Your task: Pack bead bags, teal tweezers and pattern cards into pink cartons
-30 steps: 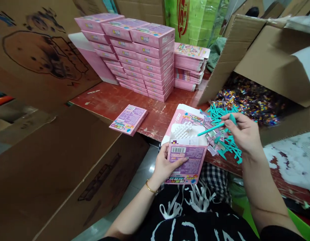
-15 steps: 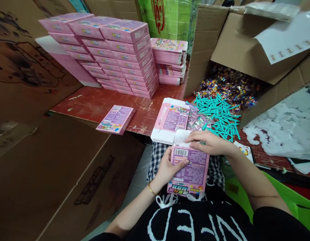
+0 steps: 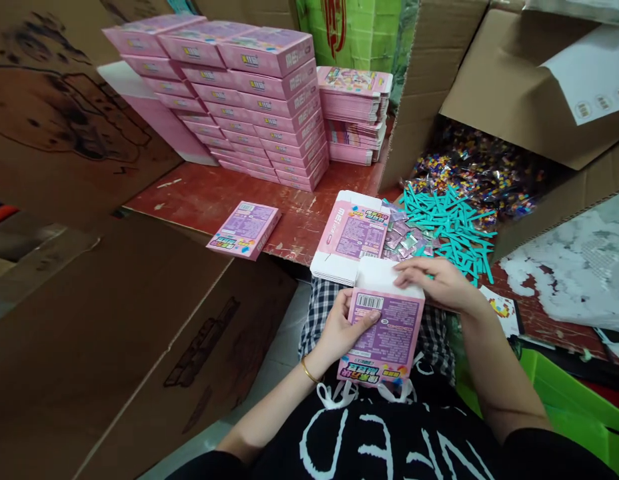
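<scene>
Right hand [image 3: 437, 281] went from holding a teal stick over the box [image 3: 392, 340] to fingers bent at the white flap [image 3: 377, 275] (can't tell if they're actually pinching it). Left hand [image 3: 342, 327] has the box gripped above the lap [image 3: 320, 313], thumb across the print. Teal sticks [image 3: 454, 230] are heaped beside sachets [image 3: 404, 240] on the table [image 3: 294, 235].

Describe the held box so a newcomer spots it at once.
Find the red table, then the pile of pink cartons at its near edge. Just below is a pink-and-purple box, white flap open. It alone is held, the left hand gripping its side, the right hand at the flap.
</scene>
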The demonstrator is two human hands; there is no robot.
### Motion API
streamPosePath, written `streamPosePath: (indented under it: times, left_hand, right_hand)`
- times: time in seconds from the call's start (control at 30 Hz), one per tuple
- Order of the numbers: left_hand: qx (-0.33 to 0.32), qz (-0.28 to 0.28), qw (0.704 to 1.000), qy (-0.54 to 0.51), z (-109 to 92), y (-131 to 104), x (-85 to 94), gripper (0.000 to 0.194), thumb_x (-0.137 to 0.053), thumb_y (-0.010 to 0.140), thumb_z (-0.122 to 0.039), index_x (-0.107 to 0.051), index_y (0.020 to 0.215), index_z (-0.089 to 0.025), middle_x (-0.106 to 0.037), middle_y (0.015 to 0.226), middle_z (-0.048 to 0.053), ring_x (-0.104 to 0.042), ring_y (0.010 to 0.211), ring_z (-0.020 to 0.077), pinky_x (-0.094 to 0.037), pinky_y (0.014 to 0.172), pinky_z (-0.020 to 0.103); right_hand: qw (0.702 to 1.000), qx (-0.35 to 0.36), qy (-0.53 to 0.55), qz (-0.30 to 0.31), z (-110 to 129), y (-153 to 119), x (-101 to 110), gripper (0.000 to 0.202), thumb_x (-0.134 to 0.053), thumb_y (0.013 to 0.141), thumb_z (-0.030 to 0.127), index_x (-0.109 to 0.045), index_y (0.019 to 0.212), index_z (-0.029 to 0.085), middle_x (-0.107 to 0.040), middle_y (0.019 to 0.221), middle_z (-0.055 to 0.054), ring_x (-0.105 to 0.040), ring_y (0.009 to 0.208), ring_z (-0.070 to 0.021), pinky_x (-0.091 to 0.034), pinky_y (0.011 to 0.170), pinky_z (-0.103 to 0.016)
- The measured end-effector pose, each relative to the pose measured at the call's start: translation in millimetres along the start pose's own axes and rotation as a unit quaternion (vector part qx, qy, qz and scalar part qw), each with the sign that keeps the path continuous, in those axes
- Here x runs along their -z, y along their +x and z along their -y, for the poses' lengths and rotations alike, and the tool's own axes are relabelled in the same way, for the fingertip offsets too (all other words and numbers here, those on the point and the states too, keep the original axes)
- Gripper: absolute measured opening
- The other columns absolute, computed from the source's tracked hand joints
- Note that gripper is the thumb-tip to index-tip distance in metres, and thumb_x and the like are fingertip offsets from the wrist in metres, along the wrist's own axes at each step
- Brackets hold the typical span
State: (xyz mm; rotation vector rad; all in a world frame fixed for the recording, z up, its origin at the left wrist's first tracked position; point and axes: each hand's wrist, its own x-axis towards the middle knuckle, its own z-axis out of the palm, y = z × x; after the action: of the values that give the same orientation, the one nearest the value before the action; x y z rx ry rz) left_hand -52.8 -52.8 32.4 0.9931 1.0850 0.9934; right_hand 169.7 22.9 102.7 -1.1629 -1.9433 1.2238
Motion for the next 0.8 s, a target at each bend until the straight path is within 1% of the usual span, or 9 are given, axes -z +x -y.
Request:
streamPosePath:
  times: [0.1, 0.17, 0.23, 0.3, 0.4, 0.5, 0.57, 0.7, 0.8]
  left_hand:
    - [0.005, -0.008, 1.000, -0.019, 4, 1, 3.1, 0.047, -0.074, 0.076, -0.042, -0.045, 0.107, -0.021, -0.066, 0.097, 0.003, -0.066, 0.084, 0.0179, -0.053, 0.077, 0.033]
    - [-0.017, -0.004, 1.000, -0.026, 7, 6, 4.8, 0.053, -0.071, 0.079, -0.042, -0.040, 0.117, -0.022, -0.065, 0.101, 0.005, -0.066, 0.087, 0.0190, -0.053, 0.078, 0.035]
    - [-0.077, -0.009, 0.997, 0.000, 7, 14, 6.5, 0.057, -0.070, 0.080, -0.041, -0.038, 0.123, -0.023, -0.063, 0.105, 0.005, -0.064, 0.090, 0.0192, -0.052, 0.081, 0.036]
    - [-0.125, -0.013, 0.991, 0.054, 7, 23, 7.6, 0.038, -0.067, 0.082, -0.041, -0.049, 0.109, -0.021, -0.061, 0.096, 0.003, -0.061, 0.086, 0.0177, -0.050, 0.081, 0.034]
    - [-0.147, -0.006, 0.985, 0.087, 7, 34, 5.5, 0.029, -0.065, 0.084, -0.041, -0.047, 0.078, -0.020, -0.059, 0.084, 0.000, -0.060, 0.080, 0.0163, -0.048, 0.078, 0.032]
    - [-0.198, -0.044, 0.979, 0.035, 7, 35, -0.8, 0.036, -0.075, 0.076, -0.035, -0.045, 0.091, -0.021, -0.062, 0.098, 0.002, -0.062, 0.094, 0.0186, -0.048, 0.086, 0.034]
    - [-0.206, -0.069, 0.976, 0.020, 3, 33, -3.9, 0.047, -0.079, 0.071, -0.033, -0.044, 0.100, -0.022, -0.063, 0.097, 0.002, -0.063, 0.092, 0.0185, -0.048, 0.087, 0.035]
    - [-0.129, -0.054, 0.988, 0.070, -11, 34, -3.8, 0.031, -0.071, 0.078, -0.038, -0.055, 0.098, -0.020, -0.065, 0.089, 0.002, -0.063, 0.080, 0.0172, -0.049, 0.079, 0.032]
    - [-0.104, -0.027, 0.991, 0.077, -16, 38, -3.7, 0.025, -0.065, 0.082, -0.041, -0.062, 0.094, -0.019, -0.069, 0.096, 0.005, -0.064, 0.088, 0.0200, -0.048, 0.085, 0.035]
  right_hand:
    - [0.973, 0.010, 0.030, -0.227, -35, -23, -14, 0.031, -0.067, 0.083, 0.044, -0.067, 0.105, 0.022, -0.067, 0.112, -0.009, -0.065, 0.100, -0.0213, -0.054, 0.084, -0.034]
    - [0.969, 0.001, 0.065, -0.240, -55, -37, -37, 0.039, -0.072, 0.078, 0.044, -0.064, 0.109, 0.023, -0.062, 0.120, -0.009, -0.063, 0.102, -0.0229, -0.055, 0.082, -0.035]
    - [0.972, -0.030, 0.088, -0.217, -67, -44, -61, 0.031, -0.068, 0.081, 0.045, -0.065, 0.102, 0.023, -0.066, 0.101, -0.007, -0.065, 0.087, -0.0217, -0.056, 0.074, -0.036]
    - [0.972, -0.032, 0.079, -0.217, -68, -46, -81, 0.022, -0.065, 0.083, 0.044, -0.065, 0.088, 0.023, -0.064, 0.086, -0.005, -0.063, 0.080, -0.0218, -0.055, 0.073, -0.038]
    - [0.947, 0.028, 0.074, -0.311, -59, -42, -95, 0.020, -0.068, 0.081, 0.038, -0.061, 0.095, 0.025, -0.064, 0.099, -0.007, -0.064, 0.096, -0.0249, -0.053, 0.087, -0.042]
    - [0.899, 0.065, 0.124, -0.415, -50, -38, -97, 0.040, -0.070, 0.081, 0.030, -0.046, 0.113, 0.028, -0.065, 0.090, -0.003, -0.067, 0.093, -0.0229, -0.053, 0.089, -0.044]
    - [0.906, 0.042, 0.148, -0.395, -45, -38, -91, 0.039, -0.069, 0.082, 0.031, -0.045, 0.113, 0.027, -0.065, 0.079, 0.000, -0.069, 0.085, -0.0217, -0.055, 0.084, -0.042]
    - [0.959, -0.031, 0.139, -0.244, -40, -36, -66, 0.023, -0.071, 0.080, 0.040, -0.066, 0.093, 0.022, -0.071, 0.092, -0.008, -0.068, 0.089, -0.0226, -0.055, 0.082, -0.038]
    - [0.961, -0.087, 0.204, -0.167, -45, -32, -47, 0.027, -0.074, 0.076, 0.045, -0.074, 0.087, 0.021, -0.075, 0.094, -0.008, -0.069, 0.089, -0.0242, -0.055, 0.080, -0.038]
